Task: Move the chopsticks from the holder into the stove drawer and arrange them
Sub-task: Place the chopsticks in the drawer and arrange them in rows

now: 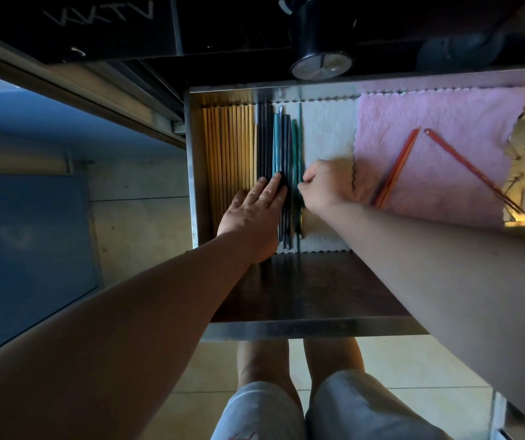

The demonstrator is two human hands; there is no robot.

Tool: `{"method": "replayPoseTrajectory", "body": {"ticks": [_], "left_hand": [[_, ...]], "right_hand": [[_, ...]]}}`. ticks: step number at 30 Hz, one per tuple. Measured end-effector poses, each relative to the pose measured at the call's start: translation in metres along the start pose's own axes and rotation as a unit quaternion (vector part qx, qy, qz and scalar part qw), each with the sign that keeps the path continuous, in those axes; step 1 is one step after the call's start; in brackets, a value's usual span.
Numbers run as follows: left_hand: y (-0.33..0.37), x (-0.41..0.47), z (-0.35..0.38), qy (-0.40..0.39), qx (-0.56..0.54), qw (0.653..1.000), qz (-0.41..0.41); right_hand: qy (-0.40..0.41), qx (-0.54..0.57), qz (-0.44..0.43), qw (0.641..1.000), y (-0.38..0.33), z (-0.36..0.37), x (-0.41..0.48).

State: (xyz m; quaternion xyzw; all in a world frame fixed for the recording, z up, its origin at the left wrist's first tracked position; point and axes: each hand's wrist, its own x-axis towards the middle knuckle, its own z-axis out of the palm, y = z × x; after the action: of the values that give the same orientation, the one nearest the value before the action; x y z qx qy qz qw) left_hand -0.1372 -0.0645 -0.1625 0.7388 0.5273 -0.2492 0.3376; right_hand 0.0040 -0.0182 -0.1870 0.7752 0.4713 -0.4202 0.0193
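Looking down into a smooth stainless-steel drawer (pixel 286 328), pulled out toward the near side. At its left, in straight parallel rows running near to far: pale wooden chopsticks (pixel 229 147) against the left wall, then glossy dark chopsticks (pixel 264 141), then slim teal and green chopsticks (pixel 296 144), tapering to thin tips. Under the green ones, a white cloth (pixel 327 128) with a scalloped edge. To its right, a crinkled pink cloth (pixel 445 115), zigzag edge overlapping the white. On the pink cloth, loose red chopsticks (pixel 397 169): a pair slanting together, one more lying apart to the right. Left hand (pixel 254 208) flat, fingers straight, grip released, pressing on the dark chopsticks, a ring on one finger. Right hand (pixel 324 182) just beside it, fingers curled, grip pinching one of the green chopsticks. Beyond the far wall, a black cylindrical container (pixel 318 36) on a dark glossy surface.
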Motion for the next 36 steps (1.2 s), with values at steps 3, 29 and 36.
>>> {"method": "replayPoseTrajectory", "body": {"ticks": [3,29,36], "left_hand": [[0.003,0.000,-0.002,-0.005,-0.003,1.000,-0.007],[0.156,0.049,-0.021,0.017,-0.193,0.978,-0.076],[0.188,0.077,-0.003,0.057,-0.250,0.952,-0.164]], "right_hand": [[-0.019,0.017,0.003,1.000,-0.003,-0.004,-0.003],[0.008,0.034,0.075,0.997,0.161,-0.114,0.015],[0.111,-0.063,0.026,0.991,0.170,-0.152,0.017]]}}
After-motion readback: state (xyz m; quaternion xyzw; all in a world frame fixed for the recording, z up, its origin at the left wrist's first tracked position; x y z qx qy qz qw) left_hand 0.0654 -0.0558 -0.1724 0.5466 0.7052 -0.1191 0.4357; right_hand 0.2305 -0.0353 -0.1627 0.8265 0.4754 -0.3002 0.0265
